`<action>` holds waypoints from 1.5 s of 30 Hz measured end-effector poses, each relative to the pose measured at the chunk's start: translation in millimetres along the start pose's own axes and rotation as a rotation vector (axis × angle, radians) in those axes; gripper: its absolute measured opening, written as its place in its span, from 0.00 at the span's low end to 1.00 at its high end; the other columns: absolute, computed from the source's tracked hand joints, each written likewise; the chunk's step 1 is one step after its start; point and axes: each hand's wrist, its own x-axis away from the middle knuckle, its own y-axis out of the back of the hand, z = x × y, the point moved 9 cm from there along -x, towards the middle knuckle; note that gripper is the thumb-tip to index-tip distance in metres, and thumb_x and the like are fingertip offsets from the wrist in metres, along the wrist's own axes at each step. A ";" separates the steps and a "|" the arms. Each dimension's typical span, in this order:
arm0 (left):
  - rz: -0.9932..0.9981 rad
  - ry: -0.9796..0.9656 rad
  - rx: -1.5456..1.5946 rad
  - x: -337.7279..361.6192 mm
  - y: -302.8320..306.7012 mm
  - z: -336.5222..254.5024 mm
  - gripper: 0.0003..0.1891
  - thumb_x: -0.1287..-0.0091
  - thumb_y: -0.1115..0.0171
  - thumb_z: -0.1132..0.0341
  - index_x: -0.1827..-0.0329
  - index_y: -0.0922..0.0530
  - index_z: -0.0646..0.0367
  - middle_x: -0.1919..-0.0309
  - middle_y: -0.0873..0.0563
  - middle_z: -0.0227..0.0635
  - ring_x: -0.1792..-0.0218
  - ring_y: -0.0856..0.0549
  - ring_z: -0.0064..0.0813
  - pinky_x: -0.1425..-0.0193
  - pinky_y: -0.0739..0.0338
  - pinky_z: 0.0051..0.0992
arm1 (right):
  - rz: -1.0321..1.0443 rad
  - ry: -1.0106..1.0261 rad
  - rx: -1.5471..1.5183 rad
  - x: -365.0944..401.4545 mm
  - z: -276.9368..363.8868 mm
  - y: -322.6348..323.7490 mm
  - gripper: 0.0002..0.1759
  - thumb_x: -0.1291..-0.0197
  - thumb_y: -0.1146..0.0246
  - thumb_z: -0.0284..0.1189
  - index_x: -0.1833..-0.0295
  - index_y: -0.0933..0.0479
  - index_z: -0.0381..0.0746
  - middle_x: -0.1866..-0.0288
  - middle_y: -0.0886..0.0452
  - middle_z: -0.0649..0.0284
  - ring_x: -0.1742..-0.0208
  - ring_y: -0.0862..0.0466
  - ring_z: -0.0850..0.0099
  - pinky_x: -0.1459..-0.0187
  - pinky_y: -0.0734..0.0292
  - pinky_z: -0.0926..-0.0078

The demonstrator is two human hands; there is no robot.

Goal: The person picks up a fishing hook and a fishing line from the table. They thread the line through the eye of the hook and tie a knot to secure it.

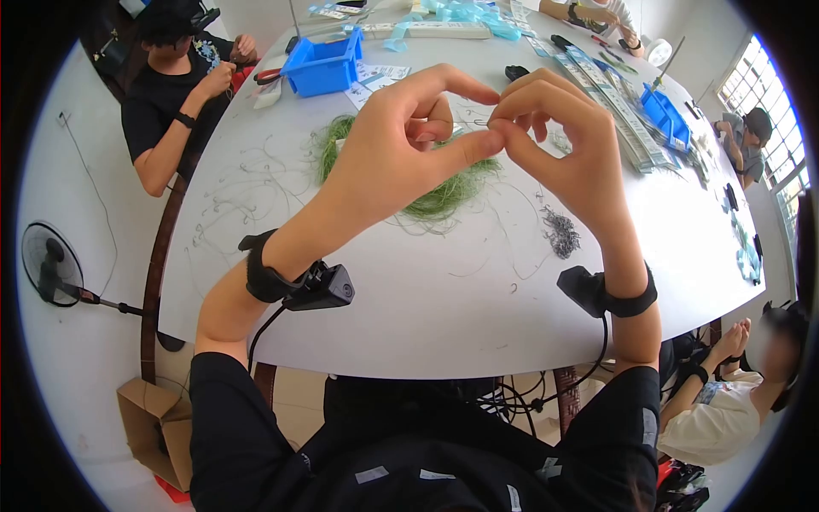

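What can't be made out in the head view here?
All in the head view.
The thin strand pinched between left hand and right hand: too small to identify, ends hidden by fingertips.
The green line bundle: middle hidden behind the left hand.
The dark pile on the table: pieces too small to tell apart.
The blue bin: contents hidden by its wall.

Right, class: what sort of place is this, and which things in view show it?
Probably a small handwork workshop rather than a home: several people sit round one big white table, a blue bin of supplies stands on it, and a tangle of green thread lies in the middle.
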 end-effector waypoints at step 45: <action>0.016 0.081 -0.204 -5.1 47.2 -17.2 0.08 0.42 0.35 0.65 0.65 0.17 0.61 0.73 0.16 0.28 0.70 0.22 0.11 0.63 0.30 0.12 | -0.110 -0.026 -0.117 0.5 14.9 17.8 0.02 0.49 0.37 0.21 0.71 0.24 0.37 0.74 0.26 0.71 0.73 0.30 0.84 0.74 0.37 0.87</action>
